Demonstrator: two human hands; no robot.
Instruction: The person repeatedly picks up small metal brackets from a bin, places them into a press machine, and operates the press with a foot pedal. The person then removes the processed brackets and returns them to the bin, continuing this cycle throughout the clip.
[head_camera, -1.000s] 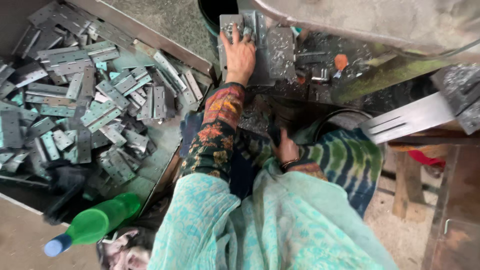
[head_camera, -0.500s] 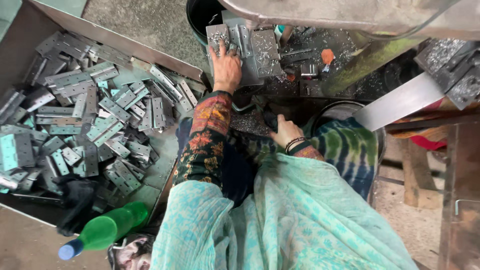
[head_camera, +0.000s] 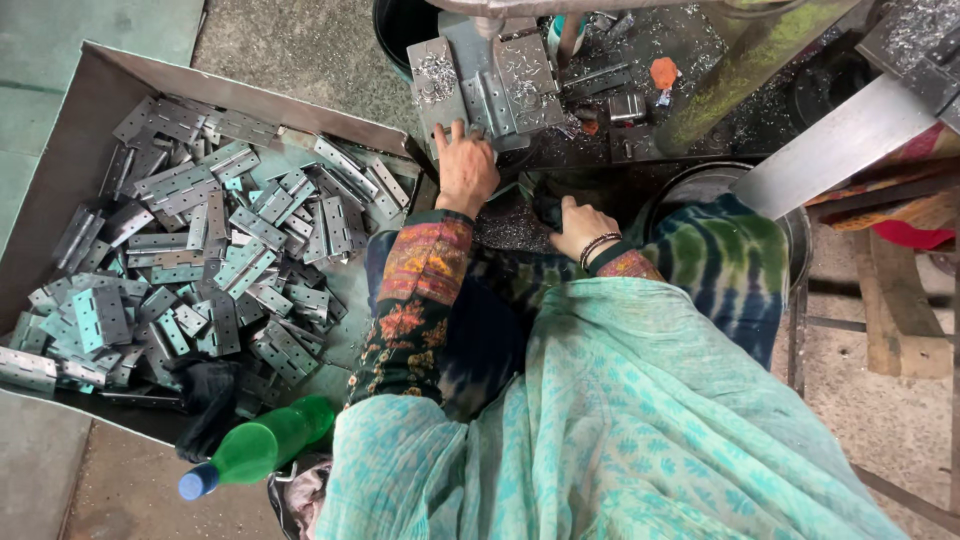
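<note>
Dozens of grey hinges fill the tray (head_camera: 70, 150) on the left; up on the worktop (head_camera: 600, 150) lies a hinge plate (head_camera: 490, 85), long axis running away from the person. The left hand (head_camera: 466, 170) presses flat on its near edge, nearer than the right hand (head_camera: 580, 225), which curls loosely below, holding nothing I can make out.

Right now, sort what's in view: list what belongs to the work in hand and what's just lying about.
In the work:
- left hand pressing the hinge plate on the machine bed
- right hand, resting by the metal shavings
- tray piled with hinges

Lying about:
- green bottle
- orange scrap
- wooden stool
</note>
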